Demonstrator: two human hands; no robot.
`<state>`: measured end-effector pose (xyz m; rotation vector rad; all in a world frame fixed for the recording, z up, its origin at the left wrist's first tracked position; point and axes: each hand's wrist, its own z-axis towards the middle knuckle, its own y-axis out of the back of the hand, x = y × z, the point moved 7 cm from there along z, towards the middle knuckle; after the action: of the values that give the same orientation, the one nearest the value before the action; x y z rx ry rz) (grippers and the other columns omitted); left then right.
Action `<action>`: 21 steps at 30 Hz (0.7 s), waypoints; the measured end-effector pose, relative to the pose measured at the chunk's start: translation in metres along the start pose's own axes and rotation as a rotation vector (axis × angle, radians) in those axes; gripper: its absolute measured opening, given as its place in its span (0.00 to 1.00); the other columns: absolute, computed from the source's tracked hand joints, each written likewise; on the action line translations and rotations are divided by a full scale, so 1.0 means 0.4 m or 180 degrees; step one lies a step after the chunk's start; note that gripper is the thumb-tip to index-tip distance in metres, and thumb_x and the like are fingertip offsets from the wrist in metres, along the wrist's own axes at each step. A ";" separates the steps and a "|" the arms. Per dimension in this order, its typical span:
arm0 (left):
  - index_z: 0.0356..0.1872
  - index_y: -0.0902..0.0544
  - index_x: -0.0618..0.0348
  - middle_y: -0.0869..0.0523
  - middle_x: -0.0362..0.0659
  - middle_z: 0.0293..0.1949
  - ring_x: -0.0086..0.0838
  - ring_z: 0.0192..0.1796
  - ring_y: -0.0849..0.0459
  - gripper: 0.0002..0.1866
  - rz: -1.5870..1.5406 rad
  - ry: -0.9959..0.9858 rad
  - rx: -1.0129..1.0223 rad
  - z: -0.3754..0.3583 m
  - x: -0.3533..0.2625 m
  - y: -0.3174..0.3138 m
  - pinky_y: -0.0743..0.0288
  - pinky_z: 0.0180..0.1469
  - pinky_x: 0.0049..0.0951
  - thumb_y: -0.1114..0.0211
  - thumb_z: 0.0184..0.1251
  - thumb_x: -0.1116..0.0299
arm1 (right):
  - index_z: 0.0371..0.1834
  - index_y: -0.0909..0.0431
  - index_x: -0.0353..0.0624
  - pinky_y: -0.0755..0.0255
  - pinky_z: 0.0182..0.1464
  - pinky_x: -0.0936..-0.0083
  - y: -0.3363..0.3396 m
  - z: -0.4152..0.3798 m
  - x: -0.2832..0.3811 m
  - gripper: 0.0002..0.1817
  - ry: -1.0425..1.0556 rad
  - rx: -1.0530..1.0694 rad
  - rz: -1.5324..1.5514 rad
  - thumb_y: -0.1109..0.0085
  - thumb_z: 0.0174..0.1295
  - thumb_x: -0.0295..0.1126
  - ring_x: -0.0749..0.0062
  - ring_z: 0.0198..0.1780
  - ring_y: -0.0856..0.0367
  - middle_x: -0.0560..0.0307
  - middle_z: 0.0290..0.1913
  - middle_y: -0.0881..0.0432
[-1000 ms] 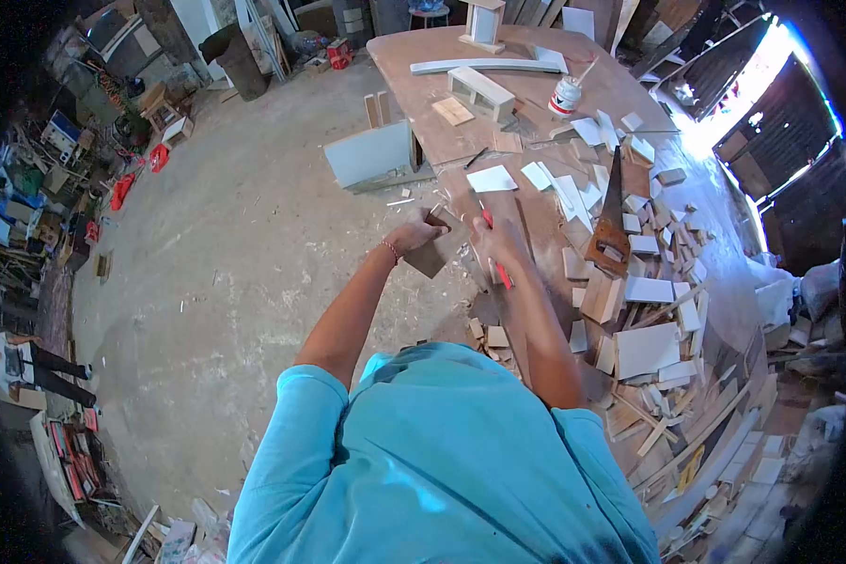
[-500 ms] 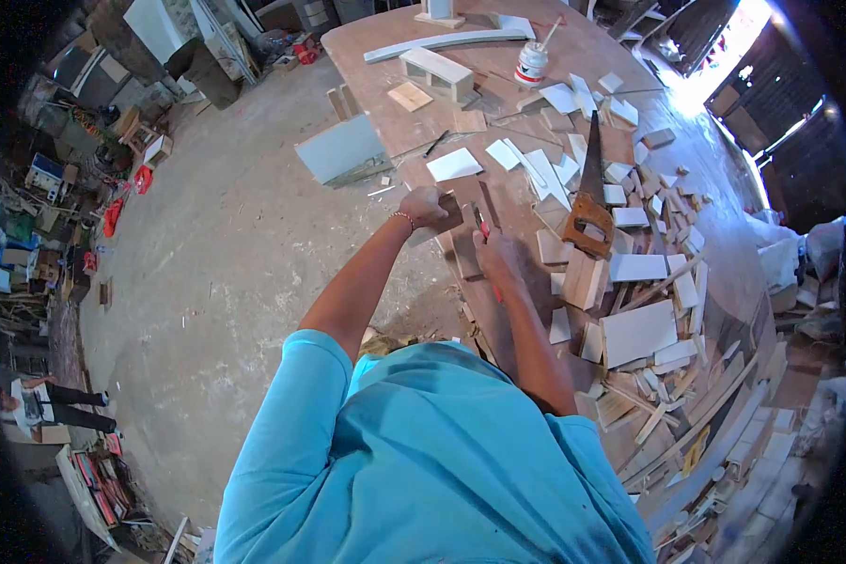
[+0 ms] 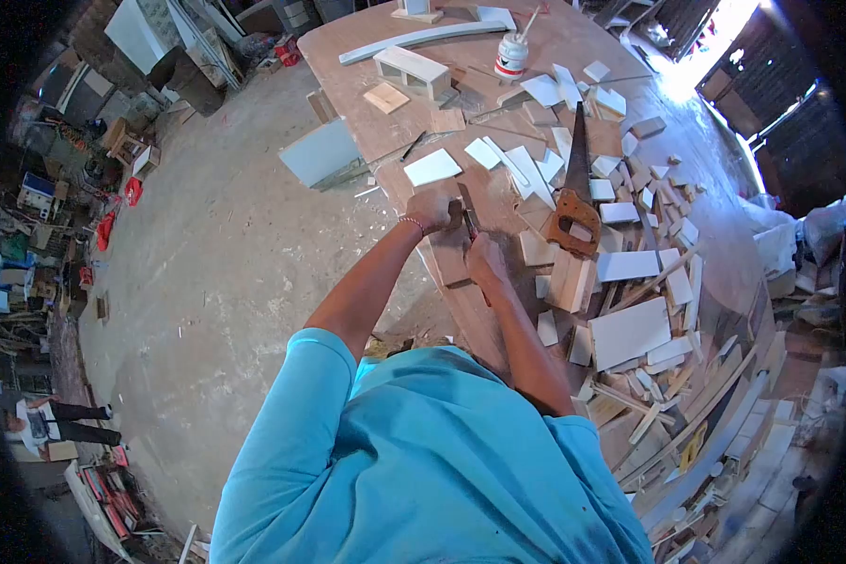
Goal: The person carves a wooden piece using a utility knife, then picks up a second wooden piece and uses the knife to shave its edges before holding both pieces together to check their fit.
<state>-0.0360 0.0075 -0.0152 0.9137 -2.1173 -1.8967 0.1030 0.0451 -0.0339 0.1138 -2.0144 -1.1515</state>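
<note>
Closed around a small wood piece [image 3: 456, 213], my left hand [image 3: 430, 211] is over the near edge of the wooden table [image 3: 367, 103]. My right hand [image 3: 485, 259] is wrapped round a narrow tool [image 3: 470, 222] with a dark tip, which meets or nearly meets the wood piece. Beneath the hands a flat board [image 3: 449, 261] lies at the table edge. A white offcut [image 3: 432, 167] lies just beyond my left hand. To the right of my right hand rests a handsaw [image 3: 574, 222] with a brown wooden handle.
A white pot [image 3: 511, 56] with a brush stands at the back, near a small wooden frame [image 3: 412, 70] and a curved strip [image 3: 423, 41]. Many offcuts [image 3: 630, 335] cover the table's right side. A person [image 3: 61, 422] is far off at the left.
The view has shifted, so the table and its things appear further left. My right hand has brought the tool closer to the wood piece in my left hand.
</note>
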 end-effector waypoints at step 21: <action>0.27 0.22 0.51 0.20 0.45 0.30 0.38 0.35 0.21 0.09 -0.0069 -0.0331 -0.0687 -0.036 -0.050 0.030 0.27 0.34 0.36 0.43 0.41 0.66 | 0.36 0.27 0.29 0.34 0.47 0.57 -0.217 0.144 -0.218 0.17 0.0550 -0.1274 -0.0601 0.61 0.54 0.32 0.42 0.45 0.28 0.35 0.39 0.26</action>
<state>-0.0169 0.0059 0.0046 0.8118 -1.9128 -2.1753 0.0983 0.0718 -0.1670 0.1957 -1.6154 -1.5859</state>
